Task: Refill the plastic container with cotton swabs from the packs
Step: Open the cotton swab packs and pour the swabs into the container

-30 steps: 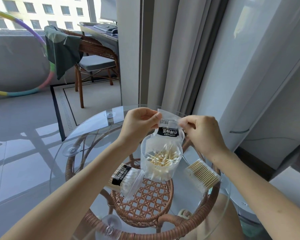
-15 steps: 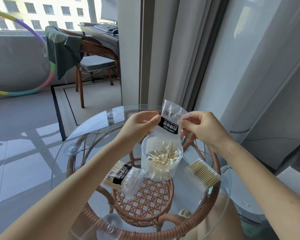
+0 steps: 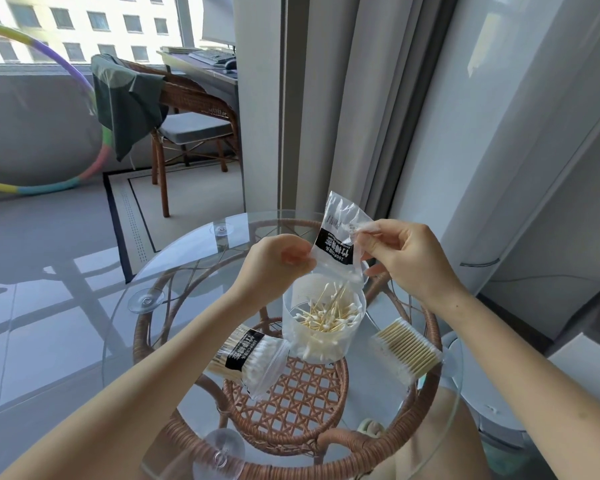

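Observation:
A clear round plastic container (image 3: 323,344) stands on the glass table, with a loose heap of cotton swabs (image 3: 329,311) inside. Just above it hangs an emptied clear bag with a black label (image 3: 338,239), its mouth downward. My left hand (image 3: 278,261) pinches the bag's lower left edge. My right hand (image 3: 402,252) pinches its right side. A full pack with a black label (image 3: 252,356) lies left of the container. A second full pack (image 3: 407,351) lies to its right.
The round glass tabletop (image 3: 174,258) rests on a wicker frame (image 3: 291,407). Grey curtains (image 3: 343,98) hang just behind the table. A wicker chair (image 3: 191,109) and a coloured hoop (image 3: 94,102) stand farther back on the left.
Both hands have lifted the emptied bag higher above the container and tilted it upright. The swabs in the container lie in much the same heap.

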`<state>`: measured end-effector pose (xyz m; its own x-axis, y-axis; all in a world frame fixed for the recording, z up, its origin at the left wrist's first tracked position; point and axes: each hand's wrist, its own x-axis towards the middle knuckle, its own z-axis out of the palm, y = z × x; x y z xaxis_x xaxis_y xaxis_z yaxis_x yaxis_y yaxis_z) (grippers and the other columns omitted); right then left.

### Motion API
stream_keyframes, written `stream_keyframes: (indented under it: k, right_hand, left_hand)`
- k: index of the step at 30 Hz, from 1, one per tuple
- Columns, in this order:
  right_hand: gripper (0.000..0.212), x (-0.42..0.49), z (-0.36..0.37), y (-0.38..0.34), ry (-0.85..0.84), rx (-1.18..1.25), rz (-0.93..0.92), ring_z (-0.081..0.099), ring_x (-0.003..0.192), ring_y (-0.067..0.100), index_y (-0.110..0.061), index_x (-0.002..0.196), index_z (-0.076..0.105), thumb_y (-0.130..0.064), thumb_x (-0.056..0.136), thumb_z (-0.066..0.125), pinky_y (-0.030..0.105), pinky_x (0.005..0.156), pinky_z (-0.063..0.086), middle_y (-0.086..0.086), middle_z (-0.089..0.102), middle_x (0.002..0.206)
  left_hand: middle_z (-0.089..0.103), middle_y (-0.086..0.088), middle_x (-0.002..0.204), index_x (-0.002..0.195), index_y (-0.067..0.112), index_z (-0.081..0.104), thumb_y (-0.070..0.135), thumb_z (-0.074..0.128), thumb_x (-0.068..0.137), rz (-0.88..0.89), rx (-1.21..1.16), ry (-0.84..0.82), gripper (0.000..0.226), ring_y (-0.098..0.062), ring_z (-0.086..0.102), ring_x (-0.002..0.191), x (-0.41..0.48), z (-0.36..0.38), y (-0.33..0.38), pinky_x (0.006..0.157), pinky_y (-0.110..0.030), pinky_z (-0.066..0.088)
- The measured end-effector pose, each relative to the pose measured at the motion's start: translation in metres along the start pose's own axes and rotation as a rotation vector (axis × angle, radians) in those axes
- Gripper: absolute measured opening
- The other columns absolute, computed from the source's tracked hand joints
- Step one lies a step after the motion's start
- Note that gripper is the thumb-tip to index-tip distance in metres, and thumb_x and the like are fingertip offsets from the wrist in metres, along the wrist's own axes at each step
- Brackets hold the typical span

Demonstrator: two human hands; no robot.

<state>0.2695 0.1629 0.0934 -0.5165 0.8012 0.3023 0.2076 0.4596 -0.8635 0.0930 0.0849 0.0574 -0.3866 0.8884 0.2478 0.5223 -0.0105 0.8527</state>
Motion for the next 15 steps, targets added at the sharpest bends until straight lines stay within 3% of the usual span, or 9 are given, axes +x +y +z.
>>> stream_keyframes:
  k: [3, 6, 9, 12, 15]
  right_hand:
    - [0.011, -0.002, -0.002, 0.000, 0.039, 0.018, -0.014, 0.067, 0.061, 0.004, -0.012, 0.094, 0.072, -0.011, 0.087, 0.063, 0.023, 0.055, 0.058, 0.003, 0.071, 0.077]
    - [0.014, -0.004, -0.005, 0.004, 0.067, 0.033, 0.013, 0.069, 0.060, 0.004, -0.007, 0.097, 0.073, -0.010, 0.086, 0.064, 0.022, 0.055, 0.058, 0.005, 0.072, 0.077]
    - [0.012, -0.009, 0.001, 0.005, 0.051, 0.059, 0.032, 0.070, 0.061, 0.006, -0.012, 0.093, 0.073, -0.009, 0.088, 0.063, 0.018, 0.050, 0.054, 0.001, 0.071, 0.076]
    - [0.019, -0.014, 0.008, 0.006, -0.001, 0.043, 0.031, 0.070, 0.062, 0.008, -0.022, 0.083, 0.072, -0.008, 0.089, 0.061, 0.020, 0.047, 0.054, -0.006, 0.071, 0.074]
    - [0.016, -0.013, 0.003, 0.007, 0.068, 0.039, 0.034, 0.069, 0.059, 0.004, -0.019, 0.086, 0.072, -0.008, 0.088, 0.061, 0.015, 0.048, 0.051, -0.005, 0.071, 0.074]
  left_hand:
    - [0.066, 0.008, 0.069, 0.078, 0.015, 0.068, 0.007, 0.072, 0.076, 0.014, -0.014, 0.025, 0.009, 0.005, 0.058, 0.056, 0.000, 0.001, -0.002, 0.056, -0.007, 0.045]
    - [0.066, 0.004, 0.069, 0.078, 0.011, 0.069, 0.007, 0.074, 0.074, 0.000, -0.007, 0.055, 0.008, -0.005, 0.061, 0.061, 0.003, -0.001, -0.004, 0.064, -0.012, 0.052]
    - [0.065, 0.005, 0.068, 0.081, 0.008, 0.070, 0.006, 0.074, 0.074, 0.000, 0.013, 0.064, 0.008, -0.005, 0.060, 0.061, 0.003, 0.001, -0.003, 0.063, -0.008, 0.050]
    - [0.066, 0.006, 0.069, 0.077, 0.013, 0.069, 0.004, 0.074, 0.073, 0.002, -0.013, 0.053, 0.010, -0.007, 0.062, 0.062, -0.001, 0.002, -0.001, 0.064, -0.011, 0.051]
    - [0.065, 0.008, 0.067, 0.072, 0.018, 0.067, 0.005, 0.075, 0.072, -0.001, -0.009, 0.050, 0.016, -0.008, 0.062, 0.062, -0.002, 0.000, -0.001, 0.068, -0.018, 0.054]
